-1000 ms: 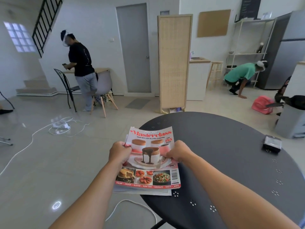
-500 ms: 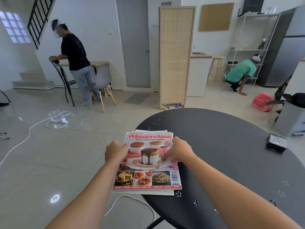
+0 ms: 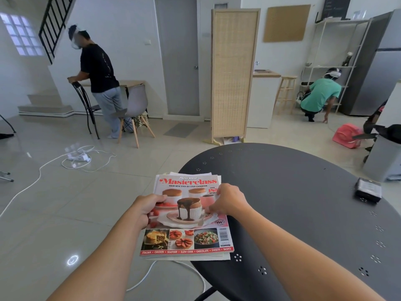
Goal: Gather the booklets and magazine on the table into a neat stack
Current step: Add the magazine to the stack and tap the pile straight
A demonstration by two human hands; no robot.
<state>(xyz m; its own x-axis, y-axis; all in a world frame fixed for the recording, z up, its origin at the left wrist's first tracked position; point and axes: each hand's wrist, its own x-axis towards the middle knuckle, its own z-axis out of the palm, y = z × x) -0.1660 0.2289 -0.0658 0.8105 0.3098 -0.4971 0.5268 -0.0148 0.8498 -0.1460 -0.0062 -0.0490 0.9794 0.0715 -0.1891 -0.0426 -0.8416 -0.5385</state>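
A pink "Masterclass" cookbook magazine lies on top of a stack with white booklets under it; their edges peek out at the top and bottom. The stack hangs over the left edge of the round dark table. My left hand grips the stack's left edge, thumb on the cover. My right hand holds its right edge, fingers curled on the cover.
A small dark box sits at the table's right side. White cables trail over the tiled floor at left and under the table. A rattan screen, chairs and two people are farther back.
The stack has shifted slightly and squared up between my hands; the booklet edges now show beyond the magazine's top. The person at the back has leaned onto a chair.
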